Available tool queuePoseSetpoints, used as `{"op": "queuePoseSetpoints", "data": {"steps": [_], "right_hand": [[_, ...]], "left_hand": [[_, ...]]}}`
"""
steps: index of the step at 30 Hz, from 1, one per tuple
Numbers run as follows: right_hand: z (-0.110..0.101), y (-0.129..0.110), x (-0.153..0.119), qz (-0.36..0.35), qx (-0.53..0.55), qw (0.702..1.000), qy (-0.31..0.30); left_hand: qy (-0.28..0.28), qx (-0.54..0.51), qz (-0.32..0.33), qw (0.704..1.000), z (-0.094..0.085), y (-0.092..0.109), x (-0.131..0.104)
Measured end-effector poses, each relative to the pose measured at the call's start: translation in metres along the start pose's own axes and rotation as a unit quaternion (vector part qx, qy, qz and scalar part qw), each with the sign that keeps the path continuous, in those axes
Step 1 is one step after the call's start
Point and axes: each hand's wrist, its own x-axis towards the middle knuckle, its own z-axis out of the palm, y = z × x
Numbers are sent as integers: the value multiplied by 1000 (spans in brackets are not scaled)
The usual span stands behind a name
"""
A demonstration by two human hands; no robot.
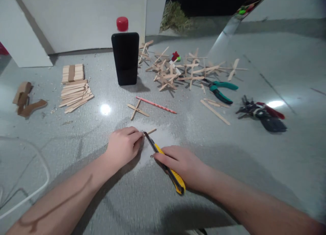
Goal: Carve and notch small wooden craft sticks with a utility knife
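Note:
My left hand (125, 142) is closed on a thin wooden craft stick (152, 131), whose far end sticks out to the right past the fingertips. In my right hand (182, 162) is a yellow and black utility knife (166, 167), its blade slanting up and left to the stick beside my left fingers. Whether the blade has cut into the wood cannot be made out. Just beyond my hands lie two craft sticks joined in a cross (138, 109) and a red patterned pencil (156, 105). Pale dust covers the surface under my hands.
A black phone (126, 60) stands upright before a red-capped bottle (122, 24). Craft sticks lie piled (76, 94) and banded (73, 73) at left. Several crossed-stick pieces (166, 75), teal-handled pliers (221, 88) and a dark tool bundle (262, 114) occupy the right. A white cable (47, 170) curves at left.

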Motion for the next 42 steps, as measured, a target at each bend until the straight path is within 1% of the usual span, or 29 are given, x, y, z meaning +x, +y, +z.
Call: {"op": "queuePoseSetpoints", "data": {"steps": [4,11,16,20,24,28,31,35,38,42], "right_hand": [[-2,-5,8,20,-20,999,-17],[-2,-6,19,56,6,998,-18],[-3,-6,17,79,36,996,-25],[1,-6,12,92,65,994,-15],[8,-1,6,85,93,992,19],[13,14,3,97,128,983,89],[19,29,6,116,163,970,140],[30,46,12,152,216,947,185],[35,51,13,175,262,927,206],[28,48,11,198,297,907,225]], "left_hand": [[-17,10,5,1000,0,-1,0],[-65,5,-12,998,1,-6,1],[-91,-11,-46,995,4,-10,-1],[-108,-18,-73,991,5,-11,0],[-121,-14,-98,988,3,-11,2],[-125,-11,-109,986,-1,-12,4],[-124,-9,-110,986,-2,-14,4],[-121,-5,-109,987,-2,-17,4],[-114,-3,-107,988,-2,-19,4],[-102,0,-104,989,-3,-19,4]]}}
